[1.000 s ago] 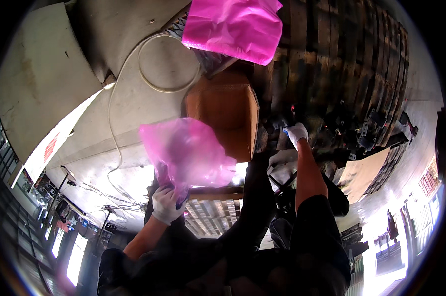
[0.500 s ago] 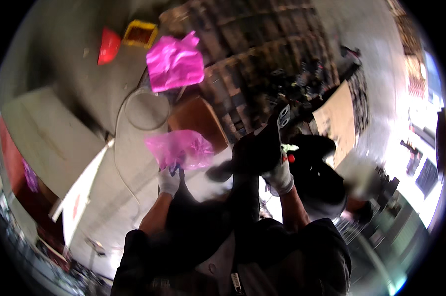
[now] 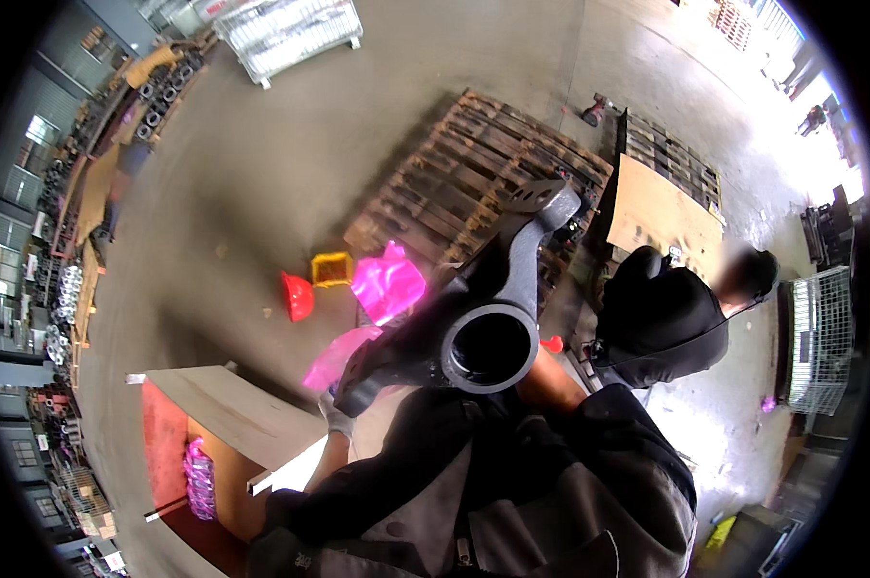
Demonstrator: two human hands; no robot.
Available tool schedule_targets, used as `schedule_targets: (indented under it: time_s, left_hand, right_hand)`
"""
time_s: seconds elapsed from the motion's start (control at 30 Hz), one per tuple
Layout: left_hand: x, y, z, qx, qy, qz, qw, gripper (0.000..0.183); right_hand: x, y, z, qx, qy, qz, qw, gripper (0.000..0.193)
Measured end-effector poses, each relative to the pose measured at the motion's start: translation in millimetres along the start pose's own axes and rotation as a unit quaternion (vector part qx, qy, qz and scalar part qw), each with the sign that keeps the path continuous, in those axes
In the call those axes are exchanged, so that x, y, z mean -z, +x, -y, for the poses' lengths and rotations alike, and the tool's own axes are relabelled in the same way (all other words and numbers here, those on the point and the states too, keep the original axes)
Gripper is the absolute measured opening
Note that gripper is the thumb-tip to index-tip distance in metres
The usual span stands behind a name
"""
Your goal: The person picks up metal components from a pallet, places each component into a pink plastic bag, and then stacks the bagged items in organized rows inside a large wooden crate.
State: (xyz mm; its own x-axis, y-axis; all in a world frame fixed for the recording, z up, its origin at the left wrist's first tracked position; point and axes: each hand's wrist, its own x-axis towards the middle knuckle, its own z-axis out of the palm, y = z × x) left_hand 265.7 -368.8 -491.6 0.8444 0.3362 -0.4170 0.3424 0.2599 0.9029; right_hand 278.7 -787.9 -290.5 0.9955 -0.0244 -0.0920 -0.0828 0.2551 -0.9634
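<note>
You are holding a large dark cast-metal part (image 3: 473, 318) up close to the camera, approx. centre of view. It is showing a thick round bore at its lower end and a long arm w/ a flat lug reaching up and right. It is raised off every surface, above your chest.

Your left hand (image 3: 337, 414), in a grey glove, is gripping the part's lower-left end, fingers wrapped round it. Your right hand is sitting behind the casting; only the bare forearm (image 3: 550, 380) is showing below the bore, so its grip cannot be told.

A thin pink plastic bag (image 3: 338, 354) is hanging just behind the left end of the part, by the gloved hand. A second pink bag (image 3: 389, 284) is lying crumpled on the concrete floor (image 3: 261, 173), at the near corner of a wooden pallet (image 3: 464, 183).

Left of that bag, a small yellow square tray (image 3: 331, 269) and a red scoop-shaped piece (image 3: 298, 295) are lying side by side on the floor.

At lower left, an open box (image 3: 213, 424) w/ a pale top panel and red-orange sides is standing; more pink wrapping (image 3: 200, 477) is showing inside it.

A flat brown cardboard sheet (image 3: 658, 214) is lying at right, over a second pallet. Below it, another person (image 3: 671, 313) in dark clothing is crouching. A wire-mesh crate (image 3: 820, 337) is standing at far right.
</note>
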Motion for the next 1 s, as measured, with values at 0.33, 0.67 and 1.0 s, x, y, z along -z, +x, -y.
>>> schedule_targets:
  time_s: [0.33, 0.67, 1.0]
  left_hand:
    - [-29, -53, -19, -0.098, 0.116, -0.026, 0.988, 0.01]
    - [-93, -180, -56, -0.08, 0.081, 0.027, 0.993, 0.021]
    - [-79, -231, -67, -0.117, 0.013, 0.016, 0.993, 0.025]
  right_hand:
    - [9, -46, 37, 0.129, 0.079, 0.025, 0.988, 0.03]
    - [31, -70, 54, 0.178, 0.119, 0.062, 0.975, 0.031]
    - [33, -105, 62, 0.175, 0.148, 0.099, 0.968, 0.032]
